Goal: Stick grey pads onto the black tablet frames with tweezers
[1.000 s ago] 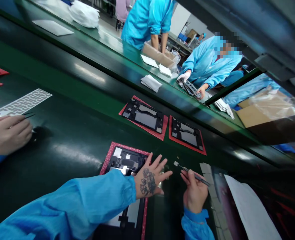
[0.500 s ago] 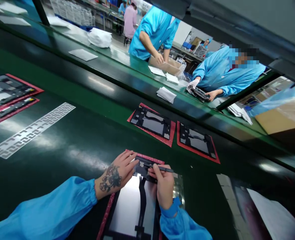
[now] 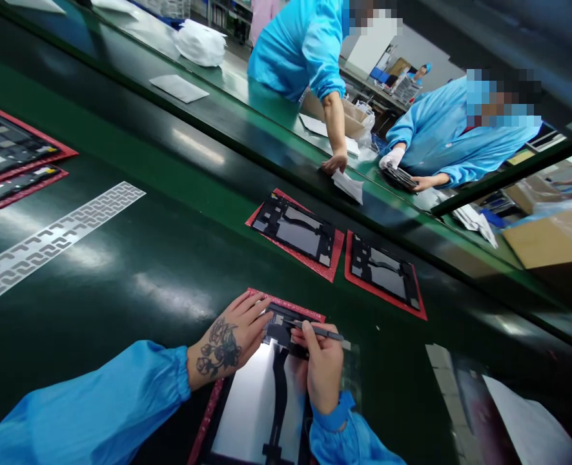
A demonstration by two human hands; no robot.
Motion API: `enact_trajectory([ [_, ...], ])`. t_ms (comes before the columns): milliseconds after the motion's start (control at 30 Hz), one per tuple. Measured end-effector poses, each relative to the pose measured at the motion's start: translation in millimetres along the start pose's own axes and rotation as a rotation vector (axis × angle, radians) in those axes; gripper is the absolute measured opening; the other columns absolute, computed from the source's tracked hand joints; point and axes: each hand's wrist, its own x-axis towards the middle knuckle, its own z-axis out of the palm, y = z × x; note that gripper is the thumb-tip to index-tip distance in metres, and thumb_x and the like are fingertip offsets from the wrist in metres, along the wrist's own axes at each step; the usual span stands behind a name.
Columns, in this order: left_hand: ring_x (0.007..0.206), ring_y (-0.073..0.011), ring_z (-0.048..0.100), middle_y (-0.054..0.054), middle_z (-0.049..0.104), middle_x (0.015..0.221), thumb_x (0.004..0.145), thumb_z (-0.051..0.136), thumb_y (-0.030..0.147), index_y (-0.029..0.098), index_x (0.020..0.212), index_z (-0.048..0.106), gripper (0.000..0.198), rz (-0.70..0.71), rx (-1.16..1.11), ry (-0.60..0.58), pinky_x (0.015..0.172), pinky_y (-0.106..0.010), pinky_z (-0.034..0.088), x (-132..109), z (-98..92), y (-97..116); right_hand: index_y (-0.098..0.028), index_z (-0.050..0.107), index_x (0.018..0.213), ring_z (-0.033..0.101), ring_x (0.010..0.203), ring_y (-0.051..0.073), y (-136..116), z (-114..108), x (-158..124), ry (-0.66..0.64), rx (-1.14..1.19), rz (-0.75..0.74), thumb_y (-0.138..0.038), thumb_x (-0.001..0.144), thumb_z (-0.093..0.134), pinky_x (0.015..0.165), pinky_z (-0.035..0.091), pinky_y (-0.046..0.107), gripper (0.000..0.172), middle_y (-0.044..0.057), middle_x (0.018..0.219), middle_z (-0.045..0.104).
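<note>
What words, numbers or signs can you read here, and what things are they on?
None that I can read.
Open device under the hands: any print is too small to read.
Tweezers in the right hand: no mark I can make out.
Pale strip: bent shapes, no readable words.
Left hand: a tattoo picture, no readable letters.

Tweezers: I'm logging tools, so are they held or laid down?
Held: the right hand pinches the tweezers, their tips over the panel.
</note>
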Motion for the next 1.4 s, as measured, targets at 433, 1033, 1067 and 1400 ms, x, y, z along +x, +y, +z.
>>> enact_trajectory([
  [433,0.129,-0.0334,0.040,-0.015,0.046,0.137,0.088,0.050,0.024,0.023,0.119,0.060,0.032,-0.009,-0.023,-0.020,0.102,-0.058,0.037,0,5.2,2,-0.019,0.055,0.078,0.068,0.063,0.021,4,0,-1,-0.003,-0.007,-0.007,-0.052,0.069,0.078,0.056,0.058,0.029,0.041,0.001,0.067,0.067],
  [1033,0.138,-0.0382,0.024,-0.009,0.029,0.151,0.090,0.052,0.043,0.031,0.129,0.053,0.042,-0.223,-0.272,-0.047,0.106,-0.065,0.023,-2,-20.3,14,-0.021,0.069,0.104,0.054,0.042,0.019,-15,-100,-74,-0.105,-0.364,0.227,-0.053,0.072,0.064,0.037,0.044,0.027,0.046,0.002,0.061,0.063],
  [1067,0.138,-0.0363,0.026,-0.010,0.031,0.151,0.091,0.050,0.043,0.031,0.134,0.049,0.045,-0.356,-0.409,-0.002,0.106,-0.061,0.029,-11,-28.6,17,-0.022,0.069,0.108,0.057,0.046,0.020,-10,-101,-80,-0.134,-0.393,0.230,-0.053,0.071,0.064,0.039,0.046,0.028,0.047,0.003,0.069,0.067],
  [1400,0.108,-0.0301,0.062,-0.009,0.059,0.129,0.064,0.077,0.044,0.027,0.131,0.047,0.075,-1.391,-1.494,0.021,0.082,-0.038,0.056,-69,-63.5,46,-0.024,0.070,0.078,0.065,0.091,0.028,10,-81,-86,-0.240,-0.352,-0.002,-0.049,0.074,0.061,0.081,0.050,0.034,0.026,0.006,0.095,0.071],
])
